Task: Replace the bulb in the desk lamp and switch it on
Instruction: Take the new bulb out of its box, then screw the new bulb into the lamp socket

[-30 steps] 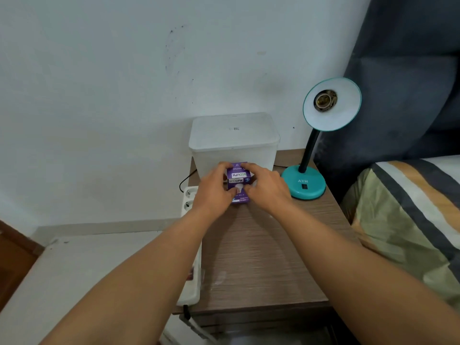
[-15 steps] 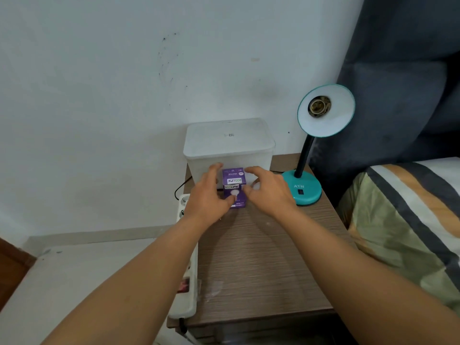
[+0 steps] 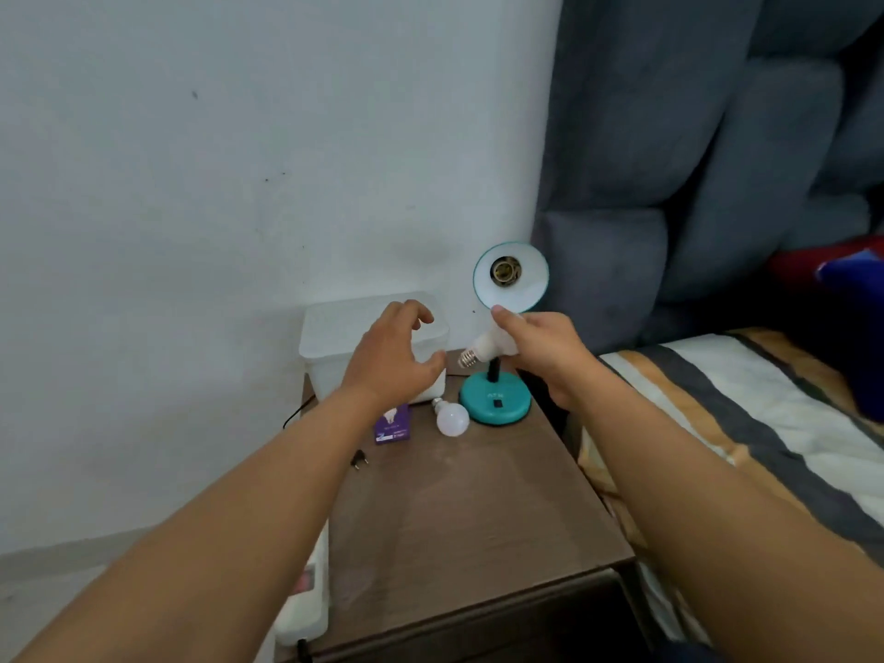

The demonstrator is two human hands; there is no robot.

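I'm seeing the right hand gripping a white bulb, screw base pointing left, just below the teal lamp shade. The socket is sitting bare. The left hand is hovering spread and holding nothing. A second bulb and purple box are lying on the nightstand.

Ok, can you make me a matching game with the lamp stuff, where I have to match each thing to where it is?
Things:
1. bulb with the screw end showing
2. round white bulb
3. purple box
4. lamp socket

Places or states:
A. lying on the bedside table, beside the teal lamp base
B. empty, no bulb in it
C. held in the right hand
D. standing on the table below the left hand

Pairs: 1-C, 2-A, 3-D, 4-B
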